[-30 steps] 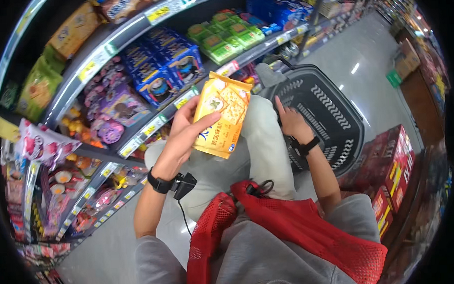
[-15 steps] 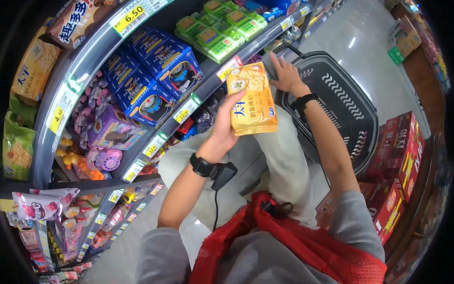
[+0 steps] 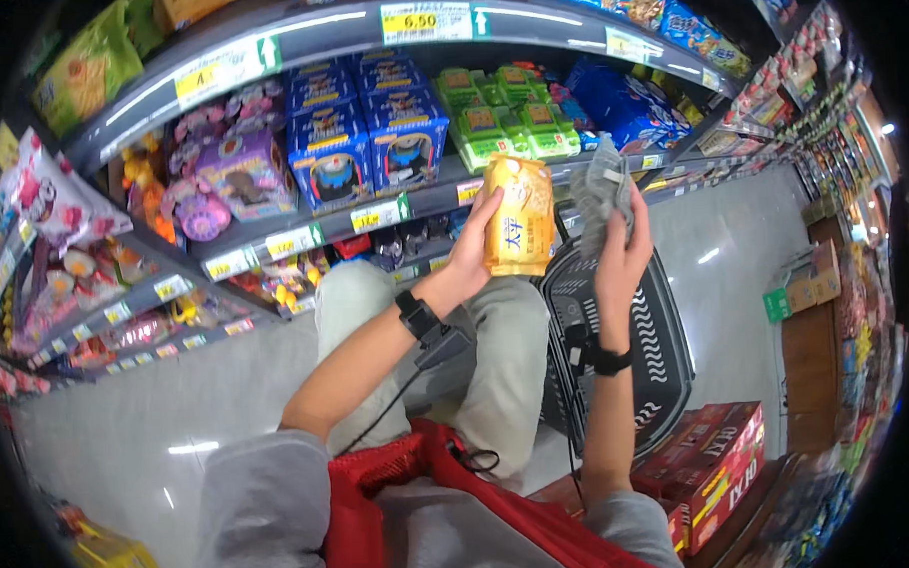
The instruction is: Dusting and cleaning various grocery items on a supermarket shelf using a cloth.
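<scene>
A yellow packet of crackers [image 3: 522, 222] stands upright in my left hand [image 3: 468, 255], thumb and fingers wrapped around its left side. To its right, my right hand [image 3: 622, 263] grips a crumpled grey cloth [image 3: 602, 194] and holds it raised, close to the packet but apart from it. Under my right wrist sits a black shopping basket [image 3: 670, 312] with slotted walls. Part of the basket is hidden behind my right arm and hand.
Ahead runs a shop shelf [image 3: 338, 233] with blue toy boxes [image 3: 330, 153], green packs [image 3: 504, 127], a purple box [image 3: 243, 181] and price tags. Red cartons [image 3: 701, 466] stand at the lower right. Behind them is a cardboard box [image 3: 812, 271]. My knees are close to the shelf.
My right hand has lifted from beside the basket and now holds up the grey cloth. The cracker packet remains in my left hand. The view has turned, bringing the shelf straight ahead.
</scene>
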The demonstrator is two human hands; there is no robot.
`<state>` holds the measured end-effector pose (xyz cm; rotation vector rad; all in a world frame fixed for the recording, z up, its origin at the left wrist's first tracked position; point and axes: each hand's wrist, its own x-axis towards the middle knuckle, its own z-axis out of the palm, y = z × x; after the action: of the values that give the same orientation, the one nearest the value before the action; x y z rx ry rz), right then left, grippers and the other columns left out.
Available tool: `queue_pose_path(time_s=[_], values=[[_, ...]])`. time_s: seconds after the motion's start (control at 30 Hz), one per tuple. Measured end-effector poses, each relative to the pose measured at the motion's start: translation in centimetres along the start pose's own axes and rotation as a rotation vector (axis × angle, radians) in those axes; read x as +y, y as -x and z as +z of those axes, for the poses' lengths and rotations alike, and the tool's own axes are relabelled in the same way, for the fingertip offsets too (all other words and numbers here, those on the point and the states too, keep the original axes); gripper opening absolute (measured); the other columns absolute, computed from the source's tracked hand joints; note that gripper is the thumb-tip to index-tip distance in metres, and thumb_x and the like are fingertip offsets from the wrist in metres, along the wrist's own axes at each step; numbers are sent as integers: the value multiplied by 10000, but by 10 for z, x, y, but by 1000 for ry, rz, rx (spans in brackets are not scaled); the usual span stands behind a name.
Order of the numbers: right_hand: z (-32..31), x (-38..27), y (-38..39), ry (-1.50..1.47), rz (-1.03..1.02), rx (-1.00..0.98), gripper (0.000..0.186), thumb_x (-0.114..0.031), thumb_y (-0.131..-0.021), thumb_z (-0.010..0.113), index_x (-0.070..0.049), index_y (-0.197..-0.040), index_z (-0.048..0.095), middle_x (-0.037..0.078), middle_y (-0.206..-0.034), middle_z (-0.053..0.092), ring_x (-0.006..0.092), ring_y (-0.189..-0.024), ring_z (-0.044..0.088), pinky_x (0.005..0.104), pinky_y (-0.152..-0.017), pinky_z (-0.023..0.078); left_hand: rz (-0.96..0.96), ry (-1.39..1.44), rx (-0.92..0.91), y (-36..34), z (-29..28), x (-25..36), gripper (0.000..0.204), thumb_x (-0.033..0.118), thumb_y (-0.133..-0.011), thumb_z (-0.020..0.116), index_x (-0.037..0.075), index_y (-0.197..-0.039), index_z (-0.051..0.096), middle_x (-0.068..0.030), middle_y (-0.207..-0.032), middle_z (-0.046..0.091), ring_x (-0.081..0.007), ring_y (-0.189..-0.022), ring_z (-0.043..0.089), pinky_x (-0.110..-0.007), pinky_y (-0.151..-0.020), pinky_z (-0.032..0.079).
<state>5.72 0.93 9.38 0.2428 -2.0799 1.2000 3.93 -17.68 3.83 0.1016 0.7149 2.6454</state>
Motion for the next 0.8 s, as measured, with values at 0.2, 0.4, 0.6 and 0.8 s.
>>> queue_pose_path(time_s=[0.2,0.4,0.6,0.8], values=[[14,-73,78,376,-148,-496,820,-171,-740,680,-10,-1494,400,258,-1547,287,466,-1402,287,553,-1146,242,-182,-45,-122,19,5,2,605,509,-1056,367,87,-1486,415,-72,-1445,534,-193,-1276,557,-392,-1088,445],[40,-47,36,383,-292,-385,876,-188,-771,659,13,-1538,285,260,-1607,206,483,-1496,123,584,-1193,120,-174,-293,-88,48,-7,14,641,410,-1070,392,106,-1591,173,-68,-1580,359,-211,-1418,404,-378,-1177,341],[52,-72,55,195,-251,-392,802,-170,-835,591,-7,-1553,272,252,-1625,186,468,-1505,134,568,-1206,110,-92,-334,-125,80,-23,32,650,370,-1076,381,135,-1603,82,-66,-1625,234,-202,-1462,299,-370,-1186,304],[66,-96,74,216,-262,-625,734,-231,-921,543,-19,-1563,258,262,-1628,168,449,-1511,139,544,-1214,102,-123,-265,-18,93,-42,34,641,387,-1054,449,140,-1591,200,-85,-1565,387,-203,-1384,452,-381,-1131,411]])
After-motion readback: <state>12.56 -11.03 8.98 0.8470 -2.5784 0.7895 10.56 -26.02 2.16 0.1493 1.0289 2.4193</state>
